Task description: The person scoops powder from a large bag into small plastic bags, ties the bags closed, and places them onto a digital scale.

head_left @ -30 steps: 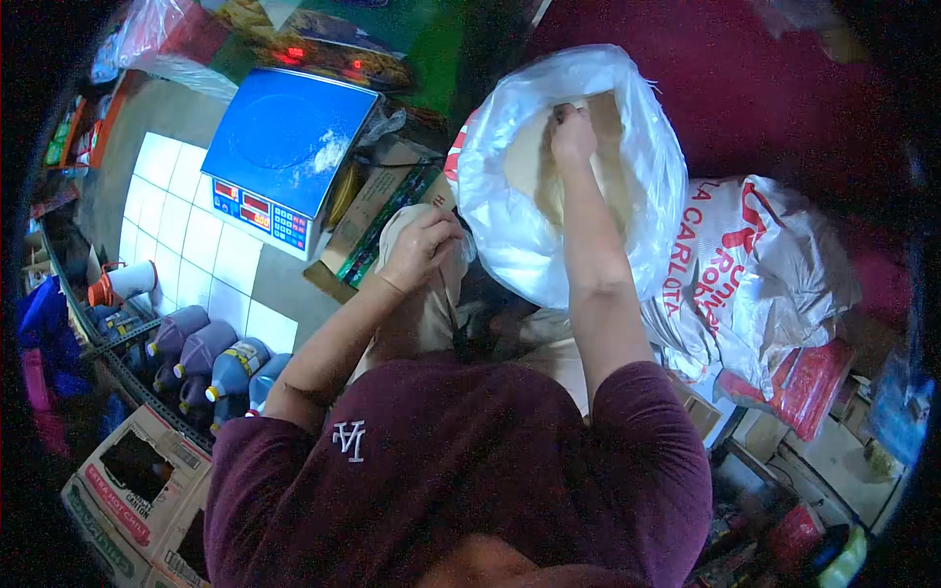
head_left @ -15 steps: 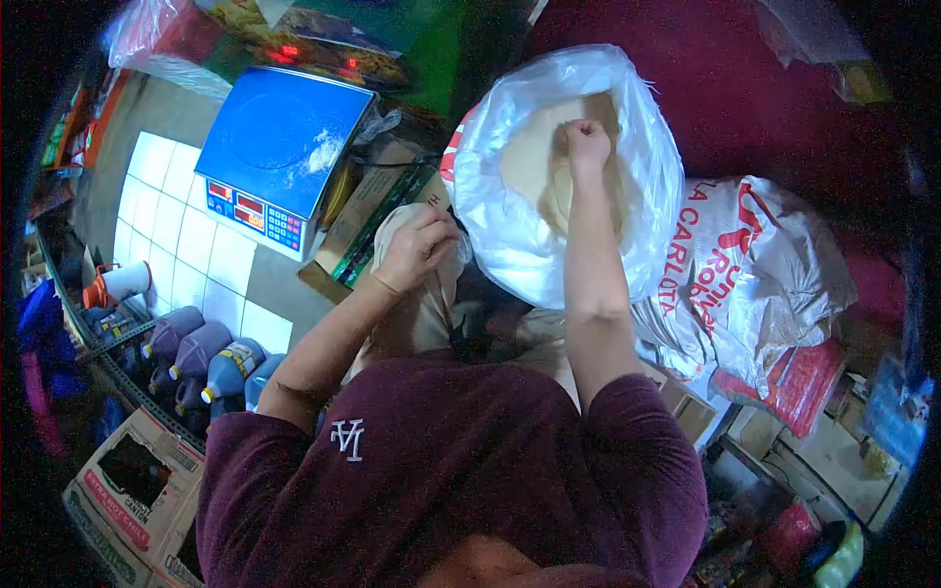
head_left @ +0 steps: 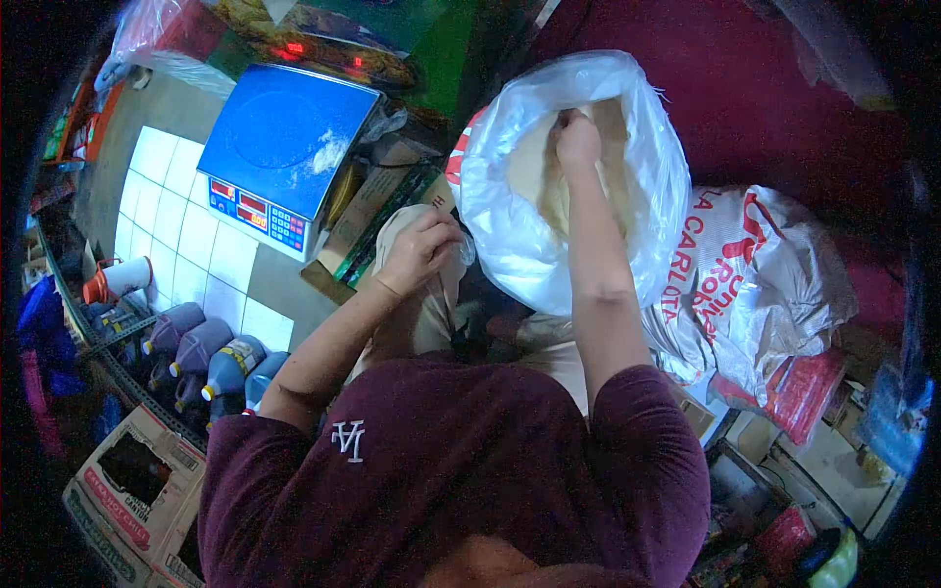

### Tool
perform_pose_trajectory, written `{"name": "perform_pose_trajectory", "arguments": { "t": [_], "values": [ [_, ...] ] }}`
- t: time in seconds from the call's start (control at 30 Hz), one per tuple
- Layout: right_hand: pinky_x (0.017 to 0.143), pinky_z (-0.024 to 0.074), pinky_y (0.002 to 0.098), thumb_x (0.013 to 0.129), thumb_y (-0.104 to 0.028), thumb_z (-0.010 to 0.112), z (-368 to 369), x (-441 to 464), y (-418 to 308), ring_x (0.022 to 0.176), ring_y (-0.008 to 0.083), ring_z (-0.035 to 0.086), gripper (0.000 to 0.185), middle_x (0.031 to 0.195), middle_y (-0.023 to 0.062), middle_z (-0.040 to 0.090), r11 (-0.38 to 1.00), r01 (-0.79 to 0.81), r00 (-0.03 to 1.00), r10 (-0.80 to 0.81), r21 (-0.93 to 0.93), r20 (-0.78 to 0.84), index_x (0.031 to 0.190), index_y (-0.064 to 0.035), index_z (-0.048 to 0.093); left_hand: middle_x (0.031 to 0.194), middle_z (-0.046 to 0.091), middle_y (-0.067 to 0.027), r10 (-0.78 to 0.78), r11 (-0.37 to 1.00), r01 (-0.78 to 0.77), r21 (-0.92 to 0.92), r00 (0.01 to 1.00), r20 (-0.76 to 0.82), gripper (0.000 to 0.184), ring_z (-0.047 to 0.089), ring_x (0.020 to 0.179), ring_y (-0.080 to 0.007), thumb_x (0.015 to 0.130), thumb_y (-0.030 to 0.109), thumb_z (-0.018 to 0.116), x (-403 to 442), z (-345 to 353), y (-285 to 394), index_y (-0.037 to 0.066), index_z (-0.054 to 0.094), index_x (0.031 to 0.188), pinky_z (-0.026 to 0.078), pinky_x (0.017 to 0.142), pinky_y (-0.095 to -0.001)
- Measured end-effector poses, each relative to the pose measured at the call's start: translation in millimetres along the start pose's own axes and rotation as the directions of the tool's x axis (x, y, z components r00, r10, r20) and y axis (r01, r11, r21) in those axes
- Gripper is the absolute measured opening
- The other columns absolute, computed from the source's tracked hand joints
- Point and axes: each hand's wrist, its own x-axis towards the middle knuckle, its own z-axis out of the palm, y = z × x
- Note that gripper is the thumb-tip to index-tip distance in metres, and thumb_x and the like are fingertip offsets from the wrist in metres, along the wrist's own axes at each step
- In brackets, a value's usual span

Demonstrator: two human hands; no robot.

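My right hand is inside a large sack lined with a clear plastic liner, its fingers closed near the pale, sugar-like grains. Something dark shows at the fingertips, too unclear to name. Over my left knee, my left hand is closed, with a small clear plastic bag pinched at its fingers. The bag hangs beside the knee, partly hidden by the hand.
A blue-topped digital scale with white powder on its plate stands at the left. Near it lies a cardboard box. Printed white sacks slump at the right. Several dark-filled jugs and an opened carton are at the lower left.
My right hand has shifted slightly up and left within the sack. My left hand has stayed at the knee. The view has moved a little.
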Motion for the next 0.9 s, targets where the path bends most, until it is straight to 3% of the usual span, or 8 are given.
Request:
{"name": "perform_pose_trajectory", "arguments": {
  "t": [0.2, 0.37, 0.47, 0.57, 0.63, 0.73, 0.83, 0.9],
  "values": [
    [0.079, 0.0501, 0.0453, 0.082, -0.023, 0.063, 5.1, 8.5, 3.6, 0.092, 0.0361, 0.063, 0.022, 0.097, 0.0171, 0.067, 0.998, 0.002, 1.0, -0.002, -0.066, 0.005, 0.1, -0.0113, 0.067, 0.09, 0.058, -0.0097, 0.069, 0.997, -0.066, 0.051, 0.996, -0.058, 0.015, 0.059, 0.087, -0.0297, 0.073, -0.001, 0.063, 7.8, -6.1, 9.5, 0.006, 0.061, 0.087, 0.048, 0.074, -0.0365],
    [0.075, 0.05, 0.0433, 0.083, -0.022, 0.056, -22.0, -10.1, 3.8, 0.087, 0.0342, 0.065, 0.023, 0.089, 0.0188, 0.067, 0.999, 0.005, 0.997, -0.002, 0.033, -0.08, 0.093, -0.0051, 0.067, 0.097, 0.058, -0.0105, 0.019, 1.0, -0.019, 0.001, 0.999, -0.03, 0.019, 0.058, 0.095, -0.0302, 0.072, 0.001, 0.065, 2.2, 1.9, -3.6, 0.005, 0.061, 0.09, 0.046, 0.081, -0.0381],
    [0.072, 0.0494, 0.0284, 0.079, -0.015, 0.066, -33.8, -28.0, 28.2, 0.077, 0.016, 0.066, 0.019, 0.083, 0.0107, 0.069, 0.831, -0.039, 0.992, 0.099, 0.554, -0.078, 0.094, -0.0036, 0.069, 0.095, 0.058, -0.0106, 0.011, 1.0, -0.012, -0.018, 0.999, -0.044, 0.017, 0.058, 0.093, -0.0301, 0.072, 0.001, 0.064, 3.8, 3.9, -5.4, 0.005, 0.061, 0.088, 0.046, 0.081, -0.0384],
    [0.071, 0.049, 0.0292, 0.079, -0.015, 0.067, -30.7, -54.1, 44.8, 0.074, 0.014, 0.064, 0.019, 0.078, 0.0079, 0.068, 0.804, -0.003, 0.997, 0.048, 0.595, -0.059, 0.093, -0.0029, 0.069, 0.094, 0.058, -0.0108, 0.009, 1.0, -0.01, -0.022, 0.999, -0.045, 0.015, 0.058, 0.092, -0.0304, 0.072, 0.001, 0.064, 7.2, 2.8, -0.5, 0.005, 0.061, 0.087, 0.046, 0.081, -0.0385],
    [0.071, 0.049, 0.0296, 0.08, -0.015, 0.066, -35.8, -65.8, 39.1, 0.073, 0.0149, 0.064, 0.019, 0.076, 0.008, 0.067, 0.883, -0.042, 0.996, 0.073, 0.468, -0.049, 0.095, -0.0041, 0.069, 0.094, 0.058, -0.0107, 0.004, 1.0, -0.006, -0.028, 0.999, -0.043, 0.016, 0.057, 0.093, -0.0309, 0.072, 0.001, 0.064, 6.6, 3.2, 8.0, 0.004, 0.061, 0.087, 0.046, 0.082, -0.0384],
    [0.072, 0.05, 0.0413, 0.084, -0.024, 0.057, -21.2, -45.3, 29.4, 0.079, 0.0315, 0.066, 0.02, 0.083, 0.0168, 0.067, 0.932, 0.028, 0.996, 0.006, 0.36, -0.094, 0.095, -0.0131, 0.07, 0.092, 0.058, -0.0099, 0.066, 0.998, -0.067, -0.009, 0.996, -0.052, 0.017, 0.058, 0.09, -0.0293, 0.074, -0.002, 0.061, -0.9, 4.5, 14.9, 0.005, 0.063, 0.089, 0.047, 0.077, -0.0352],
    [0.074, 0.0498, 0.0428, 0.083, -0.021, 0.055, -5.1, -23.0, 16.8, 0.083, 0.033, 0.065, 0.021, 0.086, 0.017, 0.067, 0.968, 0.1, 0.987, -0.067, 0.229, -0.144, 0.096, -0.0136, 0.07, 0.094, 0.058, -0.0108, 0.022, 0.999, -0.019, 0.03, 0.996, -0.082, 0.016, 0.058, 0.092, -0.029, 0.074, -0.001, 0.061, -9.9, 0.5, 16.7, 0.004, 0.062, 0.089, 0.047, 0.081, -0.0357],
    [0.077, 0.0497, 0.04, 0.081, -0.025, 0.061, -2.6, -8.1, 4.7, 0.086, 0.032, 0.065, 0.023, 0.091, 0.016, 0.068, 0.988, 0.006, 0.996, 0.008, 0.152, -0.092, 0.098, -0.0113, 0.069, 0.095, 0.058, -0.0114, 0.042, 0.998, -0.038, 0.051, 0.995, -0.094, 0.016, 0.058, 0.091, -0.03, 0.074, -0.001, 0.061, -7.3, -1.8, 15.7, 0.004, 0.061, 0.089, 0.047, 0.078, -0.0355]
  ]
}}
